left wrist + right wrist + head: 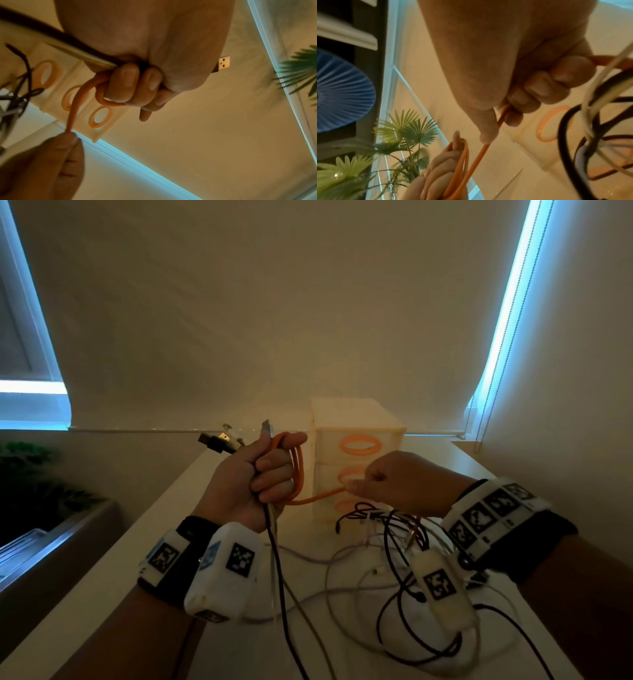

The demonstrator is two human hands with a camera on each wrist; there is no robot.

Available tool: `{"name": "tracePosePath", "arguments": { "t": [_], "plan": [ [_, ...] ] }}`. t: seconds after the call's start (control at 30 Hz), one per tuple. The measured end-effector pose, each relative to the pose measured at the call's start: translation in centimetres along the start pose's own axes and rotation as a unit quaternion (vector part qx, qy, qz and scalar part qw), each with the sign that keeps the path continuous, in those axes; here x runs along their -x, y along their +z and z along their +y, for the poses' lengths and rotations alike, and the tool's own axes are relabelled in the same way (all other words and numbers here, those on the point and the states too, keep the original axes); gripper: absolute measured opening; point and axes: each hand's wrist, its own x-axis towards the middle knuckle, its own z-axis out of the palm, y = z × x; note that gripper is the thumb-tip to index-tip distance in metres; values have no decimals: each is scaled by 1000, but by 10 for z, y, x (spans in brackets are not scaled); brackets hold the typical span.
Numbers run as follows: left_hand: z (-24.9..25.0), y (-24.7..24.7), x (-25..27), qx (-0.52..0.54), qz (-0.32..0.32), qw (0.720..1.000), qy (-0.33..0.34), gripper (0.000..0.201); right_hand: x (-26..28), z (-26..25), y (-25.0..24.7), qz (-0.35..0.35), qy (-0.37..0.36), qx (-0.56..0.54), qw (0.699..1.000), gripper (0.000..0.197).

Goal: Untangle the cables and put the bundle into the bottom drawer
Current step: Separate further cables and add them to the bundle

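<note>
We see the orange cable [297,470] wound in a few loops round the raised forefinger of the left hand [250,481], which is clenched on it and on several plug ends [221,440] that stick out of the fist toward 10 o'clock. From the bottom of the loops one orange strand runs toward 3 o'clock into the right hand [394,479], which pinches it between thumb and curled fingers. A black cable [277,559] and a pale one hang from the left fist toward 6 o'clock.

The rest of the cables [394,546], black and white, lie in a loose tangle on the table [144,594] below and at 5 o'clock of the right hand, some strands crossing under the right wrist.

The drawers [356,453] stand at 12 o'clock of the tangle, just behind both hands: a pale unit with three orange ring handles stacked one above another. The lowest handle is partly hidden by the right hand and the cables, so we cannot tell if that drawer stands ajar.

The table's left edge runs from 7 o'clock up toward the drawers; bare surface lies between it and the hanging cables. A plant [30,474] stands beyond that edge at 9 o'clock. A blind [274,302] fills the wall behind.
</note>
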Motion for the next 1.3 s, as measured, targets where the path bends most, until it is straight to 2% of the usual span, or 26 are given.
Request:
{"name": "tracePosePath", "arguments": {
  "t": [0.03,0.07,0.1,0.17,0.2,0.23,0.3,0.37,0.4,0.47,0.57,0.67,0.7,0.73,0.77,0.8,0.83,0.87,0.9,0.93,1.0,1.07,1.17,1.23,1.27,1.3],
  "plan": [
    [-4,2,0,-19,4,1000,-4,47,0,-2,2,20,8,-34,999,50],
    [-8,5,0,-40,8,999,-9,47,-1,-4,3,20,21,-116,993,45],
    [-12,6,0,-59,10,998,-16,48,-1,-8,5,-11,32,-244,969,38],
    [-15,8,0,-82,11,996,-28,48,3,-17,3,-116,35,-477,871,24],
    [-15,8,0,-85,11,996,-31,48,5,-18,1,-147,24,-511,846,21],
    [-14,7,-1,-85,15,996,-31,48,7,-20,-2,-162,12,-501,850,21],
    [-10,4,-1,-88,27,995,-21,48,8,-21,-8,-165,-3,-396,903,23],
    [-7,2,0,-89,36,995,-11,47,12,-22,-18,-146,-6,-220,964,23],
    [-5,1,0,-85,36,996,-9,47,13,-21,-24,-140,-12,-122,983,25],
    [-2,-1,0,-78,32,996,-7,47,14,-17,-31,-133,-23,24,991,41],
    [-1,0,0,-81,27,996,-5,47,13,-11,-30,-133,22,95,986,64],
    [0,-1,0,-86,29,996,1,47,9,-13,-22,-156,49,95,982,72],
    [1,-2,0,-85,28,996,2,46,8,-14,-19,-156,40,55,985,68],
    [1,-3,0,-84,28,996,2,46,8,-15,-16,-154,25,-32,987,59],
    [1,-4,0,-83,28,996,1,47,8,-16,-13,-154,12,-165,974,50],
    [1,-4,-1,-84,26,996,1,47,8,-18,-10,-153,5,-318,936,43],
    [2,-4,-1,-83,24,996,1,47,8,-20,-7,-156,-4,-448,880,38],
    [2,-4,-1,-83,22,996,4,47,7,-22,-4,-159,-19,-529,833,34],
    [3,-4,-1,-82,20,996,8,47,5,-24,1,-158,-35,-567,808,31],
    [5,-5,-1,-80,18,997,12,47,3,-28,5,-155,-51,-581,797,29],
    [7,-6,0,-72,12,997,17,46,0,-34,12,-150,-66,-582,796,28],
    [7,-7,0,-72,11,997,20,47,-3,-39,14,-133,-65,-563,813,28],
    [8,-6,1,-75,13,997,21,47,-9,-40,14,-93,-60,-488,866,24],
    [9,-6,1,-71,14,997,18,47,-11,-35,13,-77,-68,-420,902,7],
    [10,-7,1,-68,14,997,18,47,-11,-30,13,-71,-70,-395,913,7],
    [11,-7,1,-65,15,998,20,47,-13,-22,16,-64,-62,-377,922,16]
  ]
}}
